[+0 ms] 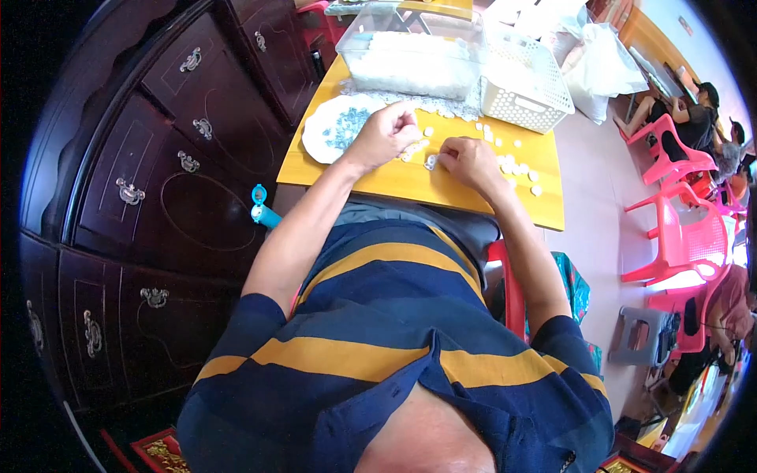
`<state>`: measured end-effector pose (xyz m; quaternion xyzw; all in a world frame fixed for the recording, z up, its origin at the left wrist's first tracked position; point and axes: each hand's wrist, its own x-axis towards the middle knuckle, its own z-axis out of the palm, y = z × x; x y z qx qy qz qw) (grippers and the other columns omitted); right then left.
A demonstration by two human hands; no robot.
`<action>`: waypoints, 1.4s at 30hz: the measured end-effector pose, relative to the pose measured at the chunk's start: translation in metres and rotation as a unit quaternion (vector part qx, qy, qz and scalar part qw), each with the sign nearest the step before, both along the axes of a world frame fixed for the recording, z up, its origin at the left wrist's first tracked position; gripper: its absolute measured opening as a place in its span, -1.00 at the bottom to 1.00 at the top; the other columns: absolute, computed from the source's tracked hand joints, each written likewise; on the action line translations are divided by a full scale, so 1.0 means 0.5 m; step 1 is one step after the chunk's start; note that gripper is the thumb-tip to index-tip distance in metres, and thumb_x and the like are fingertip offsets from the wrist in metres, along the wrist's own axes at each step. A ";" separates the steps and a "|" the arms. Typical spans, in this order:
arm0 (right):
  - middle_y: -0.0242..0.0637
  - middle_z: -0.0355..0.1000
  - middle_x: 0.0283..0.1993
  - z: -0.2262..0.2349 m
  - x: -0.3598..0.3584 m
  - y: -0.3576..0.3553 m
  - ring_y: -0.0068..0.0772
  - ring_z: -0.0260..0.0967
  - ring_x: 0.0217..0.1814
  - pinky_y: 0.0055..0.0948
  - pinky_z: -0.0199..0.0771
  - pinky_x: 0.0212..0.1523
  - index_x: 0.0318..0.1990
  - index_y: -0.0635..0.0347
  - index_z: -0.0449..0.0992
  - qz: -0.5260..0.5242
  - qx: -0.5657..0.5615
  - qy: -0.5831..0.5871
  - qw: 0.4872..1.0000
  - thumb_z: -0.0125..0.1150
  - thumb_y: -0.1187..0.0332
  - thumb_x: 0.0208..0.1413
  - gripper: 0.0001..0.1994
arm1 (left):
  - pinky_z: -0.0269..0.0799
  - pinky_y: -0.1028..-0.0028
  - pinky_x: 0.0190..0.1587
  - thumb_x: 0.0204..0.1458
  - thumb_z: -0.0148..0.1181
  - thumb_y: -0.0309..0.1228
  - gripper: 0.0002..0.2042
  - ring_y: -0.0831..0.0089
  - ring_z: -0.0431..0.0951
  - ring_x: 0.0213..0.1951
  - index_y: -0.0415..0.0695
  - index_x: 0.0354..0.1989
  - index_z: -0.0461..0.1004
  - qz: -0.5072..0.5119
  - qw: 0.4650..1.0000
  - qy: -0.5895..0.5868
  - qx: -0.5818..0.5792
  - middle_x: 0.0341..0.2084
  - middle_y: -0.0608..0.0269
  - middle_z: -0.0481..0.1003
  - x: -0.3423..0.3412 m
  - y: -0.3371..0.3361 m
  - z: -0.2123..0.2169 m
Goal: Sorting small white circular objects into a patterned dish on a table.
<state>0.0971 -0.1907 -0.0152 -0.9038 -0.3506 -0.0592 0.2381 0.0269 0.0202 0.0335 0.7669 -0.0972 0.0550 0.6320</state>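
Observation:
My left hand (386, 135) is over the yellow table (542, 209), its fingers curled into a pinch. Whatever is between those fingertips is too small to make out. Just right of it, my right hand (473, 163) is bent down with fingers closed at a small white piece with a dark mark (430, 162). Small whitish round pieces (534, 176) lie scattered beyond and to the right of that hand, with a few under the left one. Beside my left hand, a white scalloped plate (314, 147) carries many tiny blue pieces (347, 126).
At the table's far side stand a clear plastic bin (363, 67) of white items and a white perforated basket (544, 110). Dark wooden drawers (158, 134) line the left. A blue flip-top bottle (264, 214) is by the table's left edge. Pink chairs (684, 236) and seated people are on the right.

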 end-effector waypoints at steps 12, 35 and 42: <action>-0.43 0.50 -0.45 0.044 -0.048 -0.020 -0.74 0.33 -0.54 -0.67 0.29 -0.52 -0.35 0.10 0.57 0.013 0.359 0.431 0.828 0.23 0.28 0.17 -0.87 | 0.43 0.64 -0.39 0.13 0.19 -0.50 -0.89 0.67 0.45 -0.49 -0.25 -0.22 0.57 -0.012 0.996 0.044 -0.078 -0.44 0.37 0.53 -0.052 -0.006 -0.063; -0.54 0.51 -0.35 0.006 -0.058 0.004 -0.80 0.29 -0.49 -0.76 0.28 -0.45 -0.16 0.10 0.57 0.079 0.420 0.534 0.729 0.27 0.33 0.21 -0.88 | 0.47 0.65 -0.36 0.11 0.21 -0.60 -0.93 0.68 0.51 -0.43 -0.24 -0.25 0.57 0.013 0.997 -0.025 -0.071 -0.43 0.36 0.56 -0.056 -0.042 -0.079; -0.49 0.55 -0.29 0.010 -0.060 0.001 -0.77 0.34 -0.44 -0.73 0.35 -0.40 -0.13 0.10 0.58 0.089 0.411 0.520 0.743 0.28 0.30 0.22 -0.85 | 0.46 0.65 -0.36 0.12 0.20 -0.59 -0.92 0.67 0.51 -0.43 -0.24 -0.24 0.58 0.034 0.997 -0.027 -0.062 -0.43 0.34 0.56 -0.059 -0.041 -0.072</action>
